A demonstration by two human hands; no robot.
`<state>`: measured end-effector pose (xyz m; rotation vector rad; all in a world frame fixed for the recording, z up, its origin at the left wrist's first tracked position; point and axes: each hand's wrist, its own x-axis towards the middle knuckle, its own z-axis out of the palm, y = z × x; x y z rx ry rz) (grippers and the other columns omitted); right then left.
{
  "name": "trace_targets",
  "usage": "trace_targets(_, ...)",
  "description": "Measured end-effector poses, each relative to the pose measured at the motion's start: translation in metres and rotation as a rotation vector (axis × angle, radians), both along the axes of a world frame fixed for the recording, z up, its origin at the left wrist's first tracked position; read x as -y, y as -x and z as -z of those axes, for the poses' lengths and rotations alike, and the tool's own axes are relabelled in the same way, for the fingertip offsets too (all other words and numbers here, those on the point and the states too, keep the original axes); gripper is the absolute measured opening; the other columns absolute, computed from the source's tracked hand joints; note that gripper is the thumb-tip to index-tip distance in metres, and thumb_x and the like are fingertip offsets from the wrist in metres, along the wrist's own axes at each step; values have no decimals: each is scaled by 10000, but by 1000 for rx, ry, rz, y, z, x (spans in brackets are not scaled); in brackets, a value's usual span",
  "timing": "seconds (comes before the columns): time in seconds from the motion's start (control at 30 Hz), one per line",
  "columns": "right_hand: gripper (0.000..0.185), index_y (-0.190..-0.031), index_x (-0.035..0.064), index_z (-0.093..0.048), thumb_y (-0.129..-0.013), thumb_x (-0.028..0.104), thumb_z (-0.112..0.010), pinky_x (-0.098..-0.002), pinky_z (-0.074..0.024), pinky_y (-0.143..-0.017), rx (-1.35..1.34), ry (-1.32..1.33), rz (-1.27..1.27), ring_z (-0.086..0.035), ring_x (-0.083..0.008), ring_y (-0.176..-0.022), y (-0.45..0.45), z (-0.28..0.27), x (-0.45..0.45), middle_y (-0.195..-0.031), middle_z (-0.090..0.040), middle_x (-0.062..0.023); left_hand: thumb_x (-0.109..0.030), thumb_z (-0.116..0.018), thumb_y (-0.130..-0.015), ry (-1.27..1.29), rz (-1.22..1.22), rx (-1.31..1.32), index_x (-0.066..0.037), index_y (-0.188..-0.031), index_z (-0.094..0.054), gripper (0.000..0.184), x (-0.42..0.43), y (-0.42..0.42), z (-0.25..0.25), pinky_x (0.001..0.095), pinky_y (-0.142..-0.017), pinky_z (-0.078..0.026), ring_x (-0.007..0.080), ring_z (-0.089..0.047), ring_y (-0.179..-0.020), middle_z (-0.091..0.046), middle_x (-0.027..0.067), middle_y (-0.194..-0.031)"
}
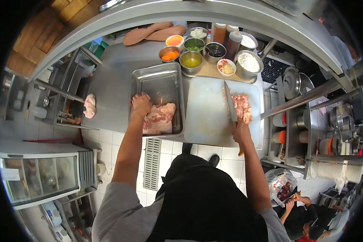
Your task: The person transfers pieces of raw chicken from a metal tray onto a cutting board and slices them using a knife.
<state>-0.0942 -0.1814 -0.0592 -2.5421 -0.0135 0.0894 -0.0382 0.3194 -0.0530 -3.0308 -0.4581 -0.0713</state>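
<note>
My left hand [141, 105] is in the metal tray [182, 101], its fingers curled at the upper left end of a large piece of raw meat [160, 119]; what the fingertips hold is hidden. My right hand [240, 132] is closed round the handle of a knife [230, 101], whose blade points away from me over the white cutting board [205, 109]. Chopped raw meat [242, 108] lies on the board, just right of the blade.
Behind the board stand bowls of green herbs [194, 45], yellow liquid [191, 60] and white powder [249, 62], plus sauce bottles [233, 44]. A person's folded arms [149, 34] rest at the far edge. A cloth [90, 106] lies left. Another person [306, 218] is at lower right.
</note>
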Motion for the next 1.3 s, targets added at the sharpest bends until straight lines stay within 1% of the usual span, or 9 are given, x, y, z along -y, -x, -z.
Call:
trace_targets(0.2,257,-1096,-36,-563,-1039,202,-487,-506,-550,-535,6,-64,18,-686,-391,-568,12,13,6,-710,-667,-253,-249,-741,-921,411,-8,60,14,-1223,-662,409,-41,-12,34,477,-874,-585,347,-726,-1026,-737,238,-1085)
trace_targets(0.3,254,-1111,-29,-571,-1038,202,-493,-472,-549,-522,58,-34,-24,-673,-326,-543,22,4,9,-687,-655,-208,-131,-697,-962,886,16,270,25,-1206,-674,290,-38,19,-19,432,-849,-578,278,-707,-1072,-719,147,-1113)
trace_targets(0.43,264,-1153,-21,-572,-1048,211,-506,-415,-530,-483,-137,-199,-13,-633,-235,-499,26,-5,14,-679,-640,-147,-77,-620,-1017,1780,-41,644,22,-1255,-622,258,-26,65,-52,398,-1021,-555,265,-686,-1125,-692,118,-1189)
trace_targets(0.53,243,-1093,-37,-562,-1026,188,-497,-496,-559,-550,-363,-356,92,-684,-362,-576,35,-51,7,-734,-680,-246,-103,-565,-1050,2064,-15,798,18,-1297,-595,276,-28,81,-56,436,-1084,-539,298,-680,-1165,-681,149,-1247)
trace_targets(0.63,225,-1068,-22,-543,-1039,194,-490,-389,-514,-441,-417,-441,86,-616,-231,-474,38,-55,11,-677,-641,-168,-111,-503,-1055,2099,-78,784,10,-1263,-618,267,-27,81,-62,440,-1088,-536,302,-674,-1201,-701,166,-1238)
trace_targets(0.87,195,-1035,4,-510,-1057,198,-498,-374,-528,-454,-459,-501,118,-620,-205,-490,58,-53,24,-707,-664,-154,-123,-566,-1060,1554,-242,689,11,-1165,-671,201,35,48,-107,272,-765,-519,124,-644,-845,-692,30,-971)
trace_targets(1.0,221,-1085,5,-531,-1072,226,-516,-361,-533,-473,-464,-581,122,-631,-198,-515,73,-58,35,-727,-675,-146,-79,-561,-1042,1579,-102,632,-7,-1026,-714,170,110,26,-127,248,-703,-479,71,-591,-787,-677,-9,-873)
trace_targets(1.17,257,-1144,-11,-541,-1074,236,-523,-357,-523,-471,-444,-680,168,-619,-185,-512,82,-50,30,-718,-669,-134,-39,-528,-1052,1798,54,313,-4,-1038,-684,160,236,-2,-58,323,-692,-535,151,-695,-807,-749,121,-899)
trace_targets(1.3,244,-1094,-8,-535,-1078,234,-515,-359,-518,-467,-429,-708,224,-613,-180,-507,81,-55,19,-705,-662,-130,-48,-566,-1041,1229,212,283,0,-1163,-635,147,300,-15,-5,386,-674,-588,267,-711,-705,-712,161,-853)
